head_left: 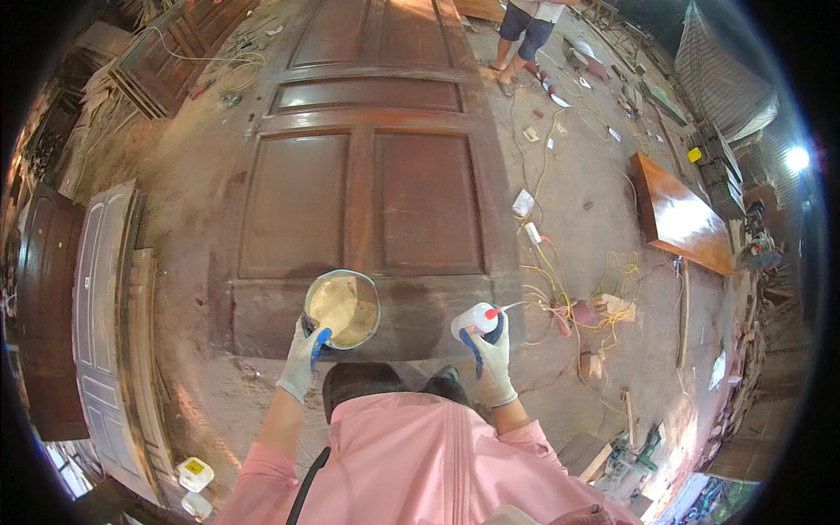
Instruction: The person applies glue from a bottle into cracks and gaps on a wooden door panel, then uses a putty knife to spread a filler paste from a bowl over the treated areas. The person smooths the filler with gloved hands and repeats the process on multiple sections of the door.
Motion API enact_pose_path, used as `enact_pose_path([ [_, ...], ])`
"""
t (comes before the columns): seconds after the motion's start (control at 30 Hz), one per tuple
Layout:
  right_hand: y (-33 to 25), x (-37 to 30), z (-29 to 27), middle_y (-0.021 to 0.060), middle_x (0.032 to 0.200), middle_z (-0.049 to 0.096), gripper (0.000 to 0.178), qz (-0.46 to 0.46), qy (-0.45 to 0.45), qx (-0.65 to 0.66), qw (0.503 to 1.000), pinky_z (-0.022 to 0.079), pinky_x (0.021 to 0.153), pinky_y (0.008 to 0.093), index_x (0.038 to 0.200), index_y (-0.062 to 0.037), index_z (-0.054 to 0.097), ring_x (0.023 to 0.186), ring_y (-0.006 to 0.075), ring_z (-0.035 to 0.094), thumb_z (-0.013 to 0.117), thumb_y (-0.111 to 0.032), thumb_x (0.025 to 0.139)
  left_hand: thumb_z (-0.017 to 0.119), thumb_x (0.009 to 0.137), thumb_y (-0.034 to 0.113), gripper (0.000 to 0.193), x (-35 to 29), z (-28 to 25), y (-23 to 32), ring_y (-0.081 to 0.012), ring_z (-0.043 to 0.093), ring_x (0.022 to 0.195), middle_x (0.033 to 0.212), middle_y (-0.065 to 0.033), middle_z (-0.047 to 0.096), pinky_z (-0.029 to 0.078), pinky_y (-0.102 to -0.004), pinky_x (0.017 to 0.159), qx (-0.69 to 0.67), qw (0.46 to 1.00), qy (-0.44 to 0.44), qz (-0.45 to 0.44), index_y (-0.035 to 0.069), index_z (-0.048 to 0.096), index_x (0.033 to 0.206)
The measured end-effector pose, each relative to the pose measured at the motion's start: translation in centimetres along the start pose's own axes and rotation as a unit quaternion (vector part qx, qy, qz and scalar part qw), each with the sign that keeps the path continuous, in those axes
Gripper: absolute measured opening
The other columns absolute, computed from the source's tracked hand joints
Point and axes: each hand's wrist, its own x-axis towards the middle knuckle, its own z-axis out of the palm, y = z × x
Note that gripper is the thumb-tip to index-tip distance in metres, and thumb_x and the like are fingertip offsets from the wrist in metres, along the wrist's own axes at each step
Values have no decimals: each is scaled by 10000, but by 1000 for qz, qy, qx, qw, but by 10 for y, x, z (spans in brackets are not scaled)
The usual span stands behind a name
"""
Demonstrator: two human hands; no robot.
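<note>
My gloved left hand (303,357) grips the near left side of a round tin (374,308), its blue-coated fingers on the rim. Tan powder (334,304), like sawdust, lies in the tin, heaped toward the left. In my gloved right hand (495,363) is a white squeeze bottle (472,322) with a red cap and a thin nozzle, tilted so the nozzle points right. Both hands are over the near end of a large brown panelled wooden door (429,201) lying flat before me. Whether the tin rests on the door or is held above it, I cannot tell.
Yellow cords (560,278) and scraps litter the floor to the right. Beyond them a glossy wooden board (678,219) leans. Door panels (103,324) stand at the left. Another person (525,35) stands by the door's far right side. A white tub (195,473) sits at lower left.
</note>
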Motion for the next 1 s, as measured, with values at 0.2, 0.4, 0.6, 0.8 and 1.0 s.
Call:
enact_pose_path([
  [0.2,-14,-7,-143,84,1417,520,782,-43,33,-62,997,501,1082,361,1518,-59,425,1297,206,551,824,-9,848,746,957,103,718,-35,91,-62,-204,735,925,1274,-83,667,667,-366,673,-13,999,36,-15,138,381,1575],
  [0.4,-10,-35,-291,103,1336,500,748,-87,176,-299,934,470,1119,384,1464,-13,509,1281,246,542,863,-23,805,717,987,146,620,-70,184,-74,-159,709,826,1168,-50,679,653,-356,671,-68,996,4,-52,137,433,1537],
  [0.6,-6,-54,-328,76,1306,624,658,-82,206,-100,970,572,997,337,1443,-10,536,1143,197,656,811,52,848,709,994,207,535,-35,181,-89,-145,693,859,1139,-25,686,628,-339,705,-6,1000,-22,-15,148,479,1473],
  [0.8,-36,-58,-306,44,1198,691,517,-23,246,-34,968,578,970,331,1366,4,605,1121,176,678,771,66,881,706,997,281,419,-1,192,-87,-133,693,866,1070,-7,693,617,-336,736,-31,999,-35,11,162,552,1368],
  [1.0,-55,1,-331,69,1207,698,512,-35,197,-61,978,569,951,308,1349,37,620,1070,161,688,805,43,872,705,991,293,402,37,229,-97,-148,689,853,1056,-12,682,607,-332,723,-59,996,24,55,171,560,1346],
])
